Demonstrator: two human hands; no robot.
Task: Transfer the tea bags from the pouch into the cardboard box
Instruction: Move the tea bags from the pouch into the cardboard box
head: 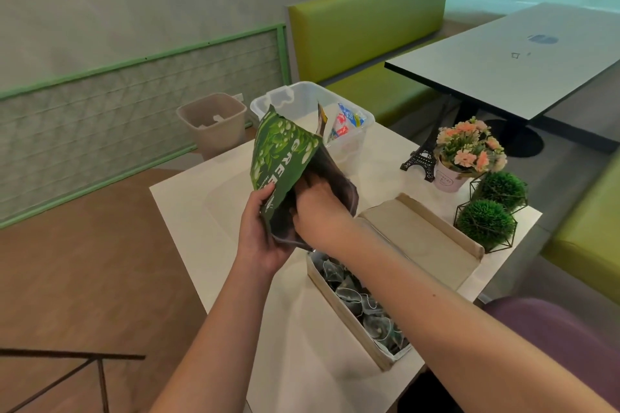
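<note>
— What sort of place is this?
— A café or canteen seating area. Far right, a lime-green padded bench (367,27) runs along a grey pedestal table (503,67).
— Anything else?
— The near white table (208,211) carries café decor: a small Eiffel Tower model (424,152), potted pink flowers (469,149), and a beige waste bin (214,121) stands on the floor beyond.

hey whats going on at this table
A person is moving tea bags from a green pouch into a cardboard box on the white table. The left hand grips the pouch from below, held up over the table, while the right hand reaches into its open mouth; its fingers are hidden inside. The box lies open beside it, lid folded back, with many tea bags already in it.
</note>
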